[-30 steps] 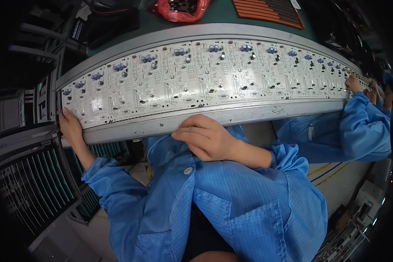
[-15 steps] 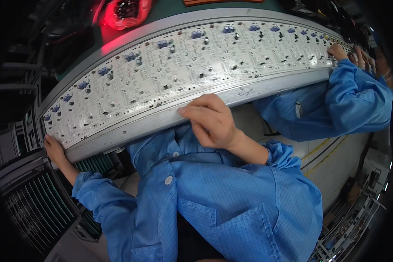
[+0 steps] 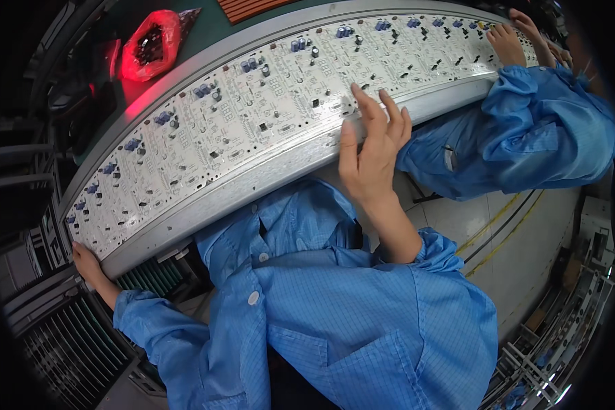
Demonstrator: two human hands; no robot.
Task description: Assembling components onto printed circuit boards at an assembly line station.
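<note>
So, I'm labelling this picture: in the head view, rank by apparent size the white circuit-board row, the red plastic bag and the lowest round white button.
1. White circuit-board row
2. Red plastic bag
3. Lowest round white button

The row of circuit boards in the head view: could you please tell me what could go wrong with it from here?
The right hand spreads its fingers over the near edge of the circuit boards; it might brush the black components nearby.

The left hand is at the row's left end; a push there could perhaps shift boards along the metal rail.

A co-worker's hand is over the row's right part, so such a shift might disturb it.
</note>
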